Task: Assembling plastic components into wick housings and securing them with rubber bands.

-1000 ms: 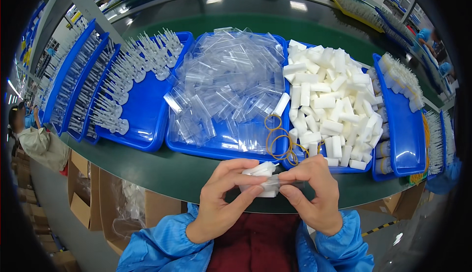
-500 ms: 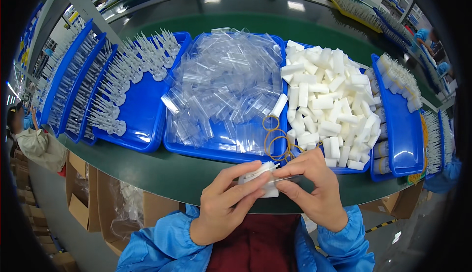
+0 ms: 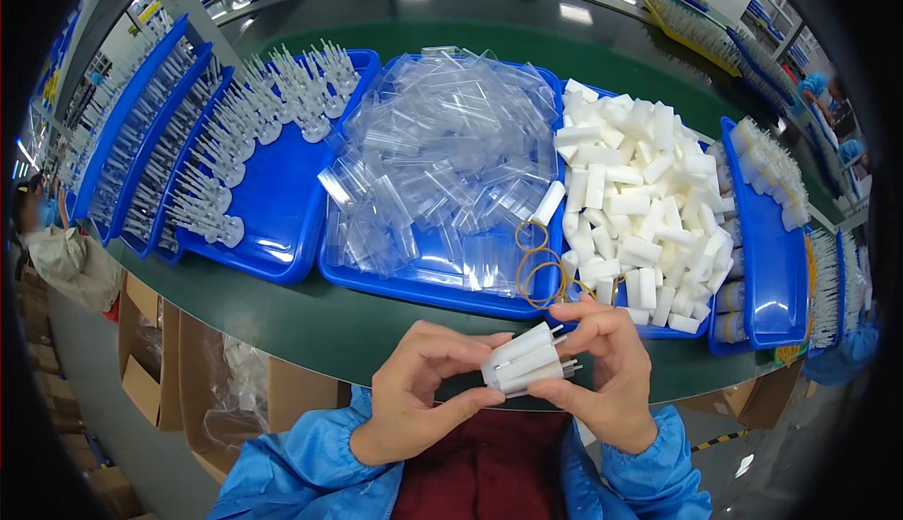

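Observation:
Over the table's front edge, both hands hold a pronged white part with white foam blocks [image 3: 525, 358] around it. It lies tilted, its thin prongs pointing right. My left hand [image 3: 414, 381] grips the base end between thumb and fingers. At the prong end, my right hand [image 3: 607, 370] has its thumb below and fingers above, closed on the part. Just beyond the hands stands a blue tray [image 3: 428, 291] of clear plastic sheets [image 3: 451, 134]. Loose white foam blocks [image 3: 640, 205] fill the tray to its right. Yellow rubber bands [image 3: 538, 271] hang over the rim between these trays.
At the left, a blue tray [image 3: 273, 210] carries upright pronged parts [image 3: 212, 210], beside stacked trays of more. To the right a tilted blue tray [image 3: 776, 308] holds finished-looking bundles [image 3: 767, 167]. Cardboard boxes [image 3: 198, 370] sit below the table edge. A green conveyor [image 3: 602, 50] runs behind.
The part has turned so its foam blocks and prongs face right. My right hand has shifted from the clear sheet at its side to the prong end. The view has tilted slightly.

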Tool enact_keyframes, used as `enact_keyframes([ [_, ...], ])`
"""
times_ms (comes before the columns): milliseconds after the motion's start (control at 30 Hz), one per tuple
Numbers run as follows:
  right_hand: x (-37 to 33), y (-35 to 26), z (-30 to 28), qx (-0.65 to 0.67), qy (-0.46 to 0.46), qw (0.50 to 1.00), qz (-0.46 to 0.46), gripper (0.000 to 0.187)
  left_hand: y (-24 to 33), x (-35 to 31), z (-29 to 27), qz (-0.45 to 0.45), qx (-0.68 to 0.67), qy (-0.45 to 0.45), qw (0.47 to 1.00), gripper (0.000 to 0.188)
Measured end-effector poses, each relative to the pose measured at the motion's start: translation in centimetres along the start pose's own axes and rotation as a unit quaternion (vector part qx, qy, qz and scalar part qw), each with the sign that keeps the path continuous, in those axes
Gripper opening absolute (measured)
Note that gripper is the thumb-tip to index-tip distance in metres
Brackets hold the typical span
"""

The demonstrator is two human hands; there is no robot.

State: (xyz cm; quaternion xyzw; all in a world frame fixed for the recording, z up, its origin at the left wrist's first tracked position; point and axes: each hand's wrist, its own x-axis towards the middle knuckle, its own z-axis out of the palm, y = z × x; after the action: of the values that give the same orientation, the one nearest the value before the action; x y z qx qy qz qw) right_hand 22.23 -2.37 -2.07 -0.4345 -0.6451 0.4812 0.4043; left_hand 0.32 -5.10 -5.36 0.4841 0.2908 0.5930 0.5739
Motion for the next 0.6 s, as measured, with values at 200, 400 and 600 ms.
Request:
enact_keyframes([
  [200,-0.2,-0.4,-0.4,-0.092,-0.035,0.993,-0.063,0.043,1.5,1.2,-1.6,-0.123,0.035,-0.128,0.983,0.040],
  [400,1.1,-0.7,0.3,-0.153,-0.084,0.975,-0.139,0.040,2.1,1.1,-2.1,-0.163,0.038,-0.125,0.978,0.037],
  [600,6.6,-1.5,0.7,-0.289,-0.083,0.931,-0.207,0.029,2.3,-0.2,-4.5,-0.079,0.123,0.003,0.989,0.035],
])
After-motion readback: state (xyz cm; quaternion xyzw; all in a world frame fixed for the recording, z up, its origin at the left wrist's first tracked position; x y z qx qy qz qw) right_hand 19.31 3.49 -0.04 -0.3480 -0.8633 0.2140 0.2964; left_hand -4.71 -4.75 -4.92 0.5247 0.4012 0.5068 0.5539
